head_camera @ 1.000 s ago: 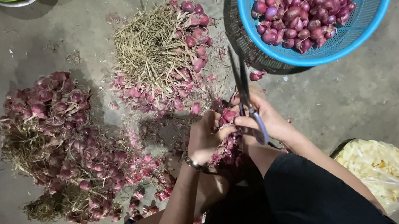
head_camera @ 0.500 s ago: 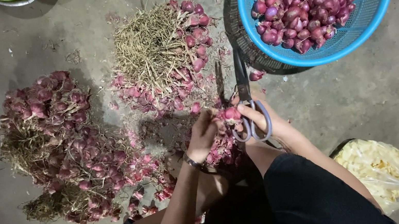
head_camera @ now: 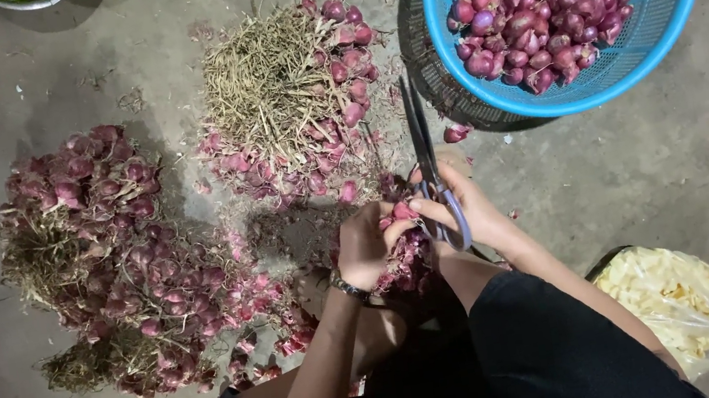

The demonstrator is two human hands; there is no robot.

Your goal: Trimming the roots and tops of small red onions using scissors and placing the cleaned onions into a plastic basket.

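1. We held a small bunch of shallots (head_camera: 404, 240) in front of our knees, low over the concrete floor (head_camera: 638, 178), near the middle of the scene.
2. Our left hand (head_camera: 367, 245) was clenched around that bunch, and one bulb showed pink between its fingertips and the other hand.
3. Our right hand (head_camera: 467, 211) grasped the scissors (head_camera: 430, 170) by the loops, with the blades closed and pointing away from us.
4. To cut well here, we judged that the bulb should be pinched clear of the blades and the cut kept close to the bulb, with fingertips off the line of the blades.
5. To the far right stood a blue basket (head_camera: 671, 16) holding trimmed bulbs, well apart from our hands.
6. Straight ahead lay a heap of dry roots and stalks (head_camera: 268, 77) edged with bulbs, and to the left a large pile of untrimmed shallots (head_camera: 112, 251).
7. A clear bag of pale scraps (head_camera: 673, 297) sat near our right knee.
8. Loose skins littered the floor around our hands, and we judged they could hide a dropped bulb.
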